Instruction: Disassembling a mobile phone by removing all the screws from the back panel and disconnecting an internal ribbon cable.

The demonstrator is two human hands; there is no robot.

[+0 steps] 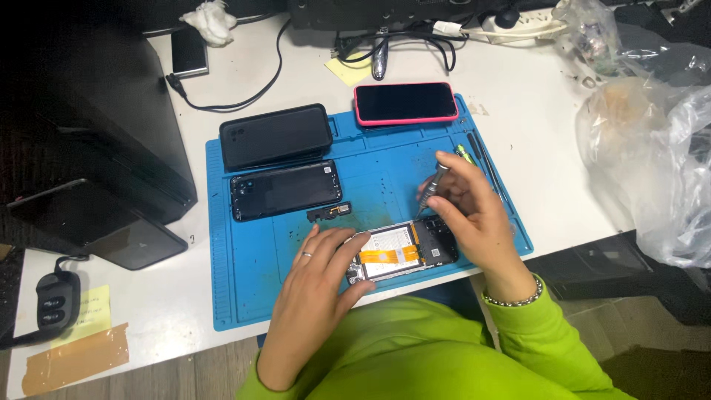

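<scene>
An opened phone [404,252] with its back off, showing an orange flex cable and a white battery, lies at the near edge of the blue work mat [244,281]. My left hand [318,289] rests flat on its left end and steadies it. My right hand [474,211] grips a small grey screwdriver [431,191], tip down on the phone's upper right part. A small black cover piece [329,214] lies on the mat just above my left hand.
A black back cover [285,190] and a black phone case [275,135] lie on the mat's left. A phone in a pink case [405,102] sits at the top. Thin tools [485,159] lie right. Clear plastic bags [652,141], cables and black boxes [89,148] surround the mat.
</scene>
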